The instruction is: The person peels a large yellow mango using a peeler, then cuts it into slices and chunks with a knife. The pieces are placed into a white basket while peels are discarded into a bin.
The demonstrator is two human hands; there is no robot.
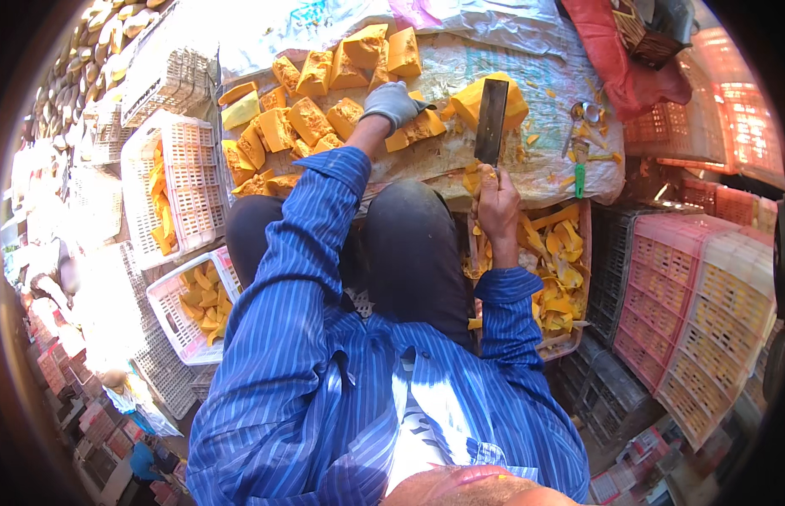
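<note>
My left hand (392, 109), in a grey work glove, is over the cut orange pumpkin chunks. Its fingers are nearest a chunk with a fibrous inner face (416, 131); whether they grip it is hidden by the hand. My bare right hand (497, 201) is wrapped around the handle of a broad cleaver (492, 117), its blade pointing away from me. Behind the blade lies a large peeled pumpkin block (469, 100). More pumpkin chunks (310, 120) are spread to the left on the plastic woven sheeting (424, 174).
A green-handled peeler or scraper (580, 171) and a metal spoon (577, 112) lie at right. Below my right hand, a crate (585, 253) holds peelings. Crates with pumpkin pieces (193, 177), (171, 310) stand at left. Stacked crates (658, 297) line the right.
</note>
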